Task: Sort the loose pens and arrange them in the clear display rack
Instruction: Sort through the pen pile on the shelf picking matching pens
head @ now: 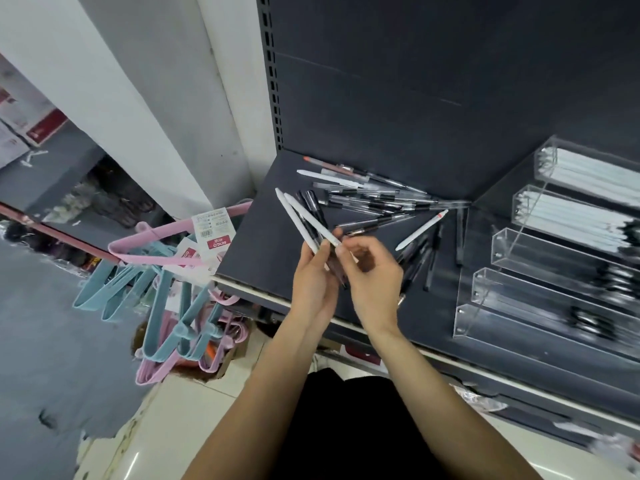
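Observation:
My left hand [313, 278] grips a bundle of pens [304, 220], two white ones and some black ones, fanned upward over the dark shelf [263, 237]. My right hand [372, 271] pinches the lower part of that same bundle with fingertips and thumb. Several loose pens [374, 199], clear-black and white, lie scattered across the back of the shelf. A single white pen [422, 229] lies to the right of my hands. The clear display rack [502, 251] stands at the right, its upper tiers filled with white pens and its lower tiers holding dark ones.
Pink and blue plastic hangers [166, 271] hang from the shelf's left end. A white pillar [166, 98] rises behind them. The dark back panel [433, 81] of the shelf unit stands behind the pens. Pale floor tiles [194, 410] lie below.

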